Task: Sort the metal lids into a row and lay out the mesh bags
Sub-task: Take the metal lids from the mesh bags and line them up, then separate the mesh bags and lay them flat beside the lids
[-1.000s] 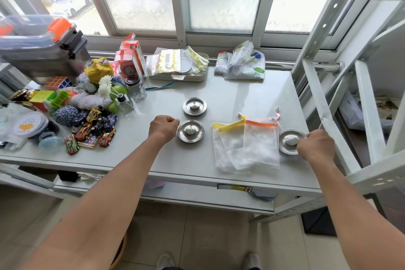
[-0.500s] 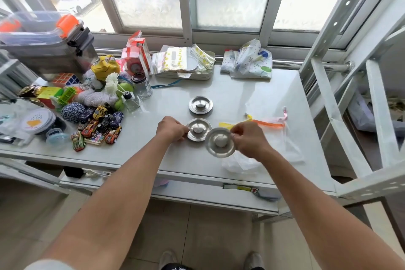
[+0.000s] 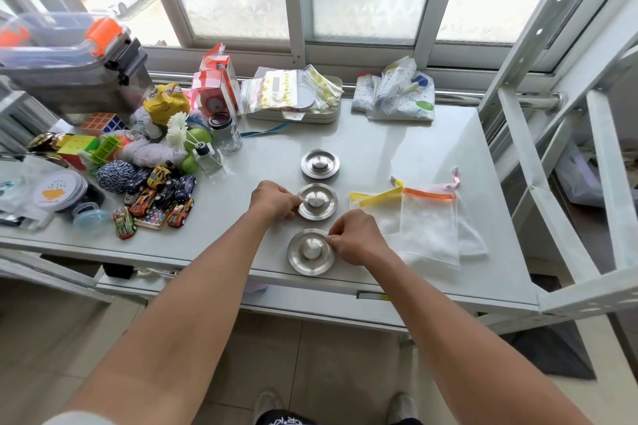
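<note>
Three round metal lids with centre knobs lie in a line running away from me on the white table (image 3: 397, 148): a far lid (image 3: 320, 164), a middle lid (image 3: 317, 201) and a near lid (image 3: 310, 252) close to the front edge. My left hand (image 3: 274, 200) pinches the left rim of the middle lid. My right hand (image 3: 355, 236) grips the right rim of the near lid, which rests on the table. To the right lie overlapping white mesh bags, one with a yellow top (image 3: 374, 198) and one with an orange top (image 3: 429, 228).
Toy cars (image 3: 155, 198), yarn, puzzle cubes and small glass jars (image 3: 228, 134) crowd the table's left side. A tray of plastic pouches (image 3: 293, 97) and a spotted bag (image 3: 400, 93) sit at the back. A white metal frame (image 3: 538, 162) rises on the right.
My right hand carried the third lid from the table's right side over the bags and set it down in front of the middle lid. My left hand moved onto the middle lid's rim.
</note>
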Motion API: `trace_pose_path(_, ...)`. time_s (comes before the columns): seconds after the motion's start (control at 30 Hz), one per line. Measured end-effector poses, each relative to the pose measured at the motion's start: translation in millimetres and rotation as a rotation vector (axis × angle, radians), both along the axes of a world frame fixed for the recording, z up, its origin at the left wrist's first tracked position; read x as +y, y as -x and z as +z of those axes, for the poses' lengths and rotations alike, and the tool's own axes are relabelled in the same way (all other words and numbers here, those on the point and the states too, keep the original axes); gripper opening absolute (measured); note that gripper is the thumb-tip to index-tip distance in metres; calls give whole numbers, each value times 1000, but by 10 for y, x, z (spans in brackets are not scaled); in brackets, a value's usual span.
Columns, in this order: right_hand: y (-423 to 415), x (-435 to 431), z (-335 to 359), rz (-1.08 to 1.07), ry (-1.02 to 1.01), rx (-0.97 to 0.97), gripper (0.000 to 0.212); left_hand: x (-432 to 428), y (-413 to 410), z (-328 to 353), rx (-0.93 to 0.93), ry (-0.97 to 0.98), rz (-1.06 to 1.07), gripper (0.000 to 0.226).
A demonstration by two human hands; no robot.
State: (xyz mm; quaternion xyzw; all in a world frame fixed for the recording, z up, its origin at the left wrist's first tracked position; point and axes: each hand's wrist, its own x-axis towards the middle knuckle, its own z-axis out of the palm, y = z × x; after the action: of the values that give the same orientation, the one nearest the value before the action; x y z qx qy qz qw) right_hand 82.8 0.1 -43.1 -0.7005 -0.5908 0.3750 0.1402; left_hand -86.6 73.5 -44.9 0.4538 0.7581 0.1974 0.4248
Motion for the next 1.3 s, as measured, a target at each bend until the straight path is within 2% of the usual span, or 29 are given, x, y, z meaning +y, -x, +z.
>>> trace_pose_path(0.13, 51, -3, -8, 33, -9, -11, 9, 10, 27, -13, 12, 0, -10, 17)
trace_pose_path(0.23, 1, 12, 71, 52, -58, -12, 23, -5, 27, 33, 47, -5, -1, 16)
trace_pose_path(0.33, -277, 68, 174, -123, -231, -54, 27, -65, -74, 124, 221, -124, -6, 20)
trace_pose_path(0.43, -676, 82, 186, -314, -358, -201, 27, -202, -366, 246, 350, -300, -99, 22)
trace_pose_path(0.53, -939, 46, 67, -284, -177, -408, 56, -319, -764, 233, 378, -250, -267, 24)
trace_pose_path(0.63, -1054, -9, -59, -278, -31, -508, 68, -418, -1131, 190, 455, -141, -423, 33)
trace_pose_path(0.73, -1129, -43, -84, -349, -69, -529, 59, -463, -1378, 147, 551, -63, -511, 47)
trace_pose_path(0.87, -1295, -35, -58, -337, -97, -552, 42, -458, -1514, 155, 569, 4, -504, 42)
trace_pose_path(1.0, -1528, 54, -37, -377, -114, -446, 33, -460, -1606, 177, 529, 37, -449, 46)
trace_pose_path(1.13, -1677, 82, 42, -384, -69, -336, 27, -438, -1652, 185, 533, 3, -436, 40)
trace_pose_path(1.3, -1740, 73, 38, -346, -66, -303, 26, -376, -1732, 207, 358, -34, -235, 47)
